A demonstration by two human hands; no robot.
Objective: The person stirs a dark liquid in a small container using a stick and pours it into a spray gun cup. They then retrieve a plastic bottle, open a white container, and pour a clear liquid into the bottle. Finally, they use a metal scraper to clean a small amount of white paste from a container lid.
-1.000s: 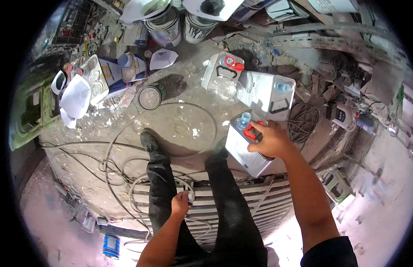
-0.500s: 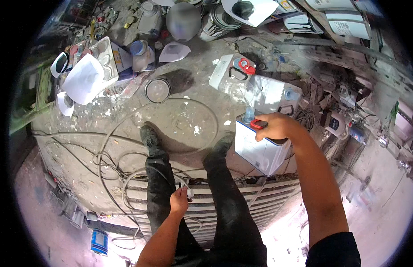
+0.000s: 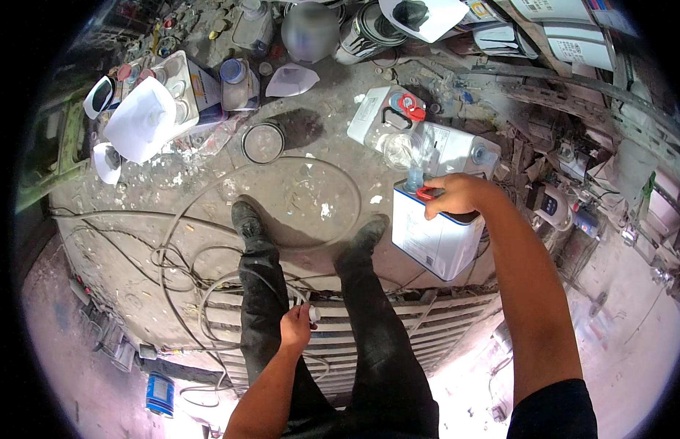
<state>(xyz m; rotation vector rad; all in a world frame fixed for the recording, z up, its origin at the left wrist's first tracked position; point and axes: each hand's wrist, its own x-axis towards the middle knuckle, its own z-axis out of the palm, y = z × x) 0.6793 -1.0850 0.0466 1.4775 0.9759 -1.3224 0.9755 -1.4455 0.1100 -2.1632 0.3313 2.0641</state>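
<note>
My right hand (image 3: 453, 196) grips the top of a white rectangular metal can (image 3: 435, 238) with a red fitting (image 3: 425, 192) under the fingers. The can is tilted away from me, its translucent blue spout (image 3: 415, 177) toward a clear plastic cup (image 3: 400, 152); I cannot tell whether liquid flows. Behind stand two similar cans, one with a red cap (image 3: 409, 106), the other with a blue spout (image 3: 483, 156). My left hand (image 3: 294, 325) is closed on a small white object (image 3: 314, 314), perhaps a cap, in front of my legs.
An open round can (image 3: 262, 144) stands left of centre. A coiled hose (image 3: 360, 192) and cables lie around my feet, above a slatted grate (image 3: 398, 314). Cans, paper funnels (image 3: 139, 117) and bottles crowd the back left; debris and a metal rail (image 3: 523, 77) lie at right.
My right hand has lifted slightly and tipped the held can away from me, so more of its side shows. The view has shifted. My left hand still holds the white object.
</note>
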